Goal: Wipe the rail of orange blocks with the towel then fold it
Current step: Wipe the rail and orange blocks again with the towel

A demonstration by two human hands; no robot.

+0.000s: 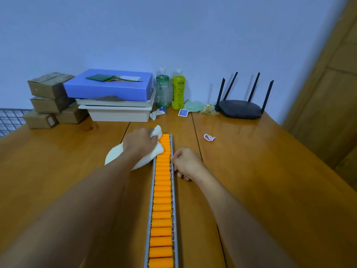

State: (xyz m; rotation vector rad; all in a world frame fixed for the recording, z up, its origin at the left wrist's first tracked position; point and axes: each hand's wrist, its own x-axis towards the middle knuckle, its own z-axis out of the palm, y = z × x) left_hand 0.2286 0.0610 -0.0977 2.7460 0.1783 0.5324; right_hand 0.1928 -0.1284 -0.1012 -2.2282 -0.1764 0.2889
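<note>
Head view — left hand (140, 142) grips towel (148, 159) against rail (162, 190)'s far end.

Bare table (270, 180) lies open far right of the rail (162, 190), save a small white loop (209, 137). Boxes (49, 88), trays (116, 114), bottles (178, 89) and router (240, 109) line the top.

We see the rail of orange blocks (163, 190) running along the wooden table (270, 171) from 6 o'clock toward 12 o'clock. Our left hand (140, 141) grips the white towel (116, 155) and presses it on the rail's 12 o'clock end. The loose part of the towel trails toward 8 o'clock. Our right hand (186, 161), fingers curled, holds the rail's 3 o'clock edge. A black router (240, 109) stands at 1 o'clock, two bottles (178, 89) at 12 o'clock, and a blue box (108, 86) at 10 o'clock.
</note>
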